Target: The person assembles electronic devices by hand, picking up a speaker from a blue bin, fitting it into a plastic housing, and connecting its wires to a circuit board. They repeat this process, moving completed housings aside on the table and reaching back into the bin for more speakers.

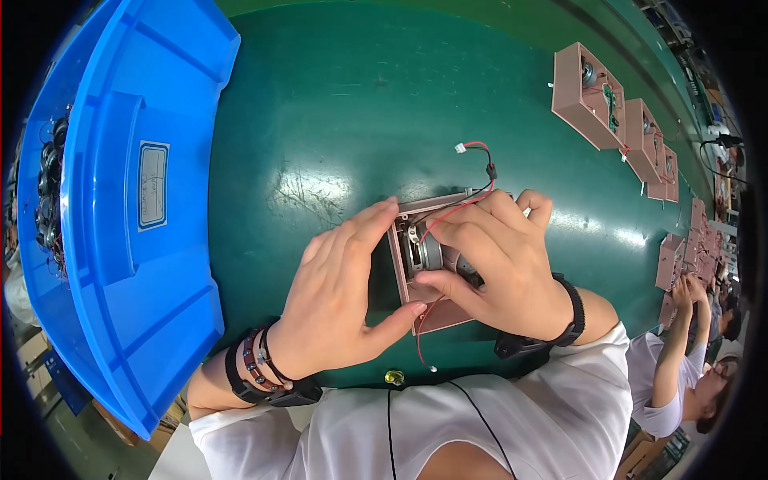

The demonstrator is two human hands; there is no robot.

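Note:
A pink open box (450, 317) lies on the green table in front of me, with a round metal speaker (430, 253) inside its left part. My left hand (340, 280) steadies the box, its fingers along the left wall and its thumb at the near left corner. Over the box, my right hand (508, 260) has thumb and fingers closed around the speaker; the fingertips are partly hidden. A red and black wire (491, 171) runs out past the far wall to a white connector (461, 148). Another thin red wire (418, 342) hangs over the near side.
A large blue bin (180, 192) stands at the left, with dark round parts (52, 192) beyond its wall. Several pink boxes with parts inside (588, 96) line the far right. A co-worker (680, 360) handles pink boxes at the right. A small yellow object (394, 377) lies near me.

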